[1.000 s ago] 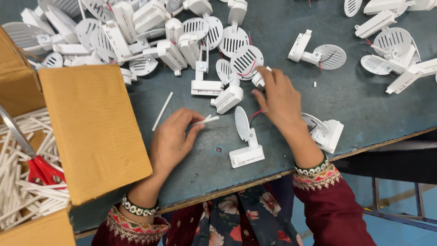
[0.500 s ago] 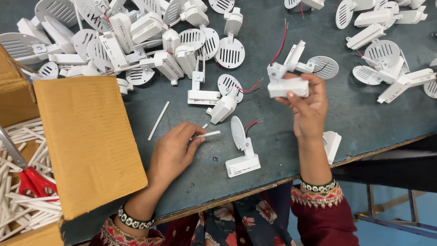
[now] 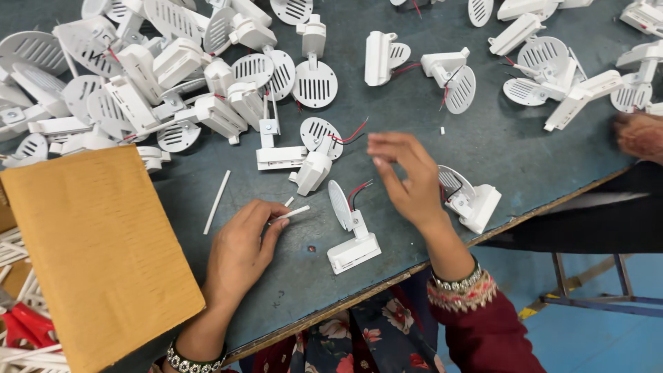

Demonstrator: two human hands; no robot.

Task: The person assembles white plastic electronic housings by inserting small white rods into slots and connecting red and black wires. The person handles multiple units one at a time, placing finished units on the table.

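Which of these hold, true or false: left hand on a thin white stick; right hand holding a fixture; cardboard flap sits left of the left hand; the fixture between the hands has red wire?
1. The left hand pinches a thin white stick on the table. True.
2. The right hand grips a white fixture. False: it is raised with curled fingers and holds nothing.
3. The cardboard flap lies left of the left hand. True.
4. The white fixture between the hands has no wire. False: red and black wires show at its disc.
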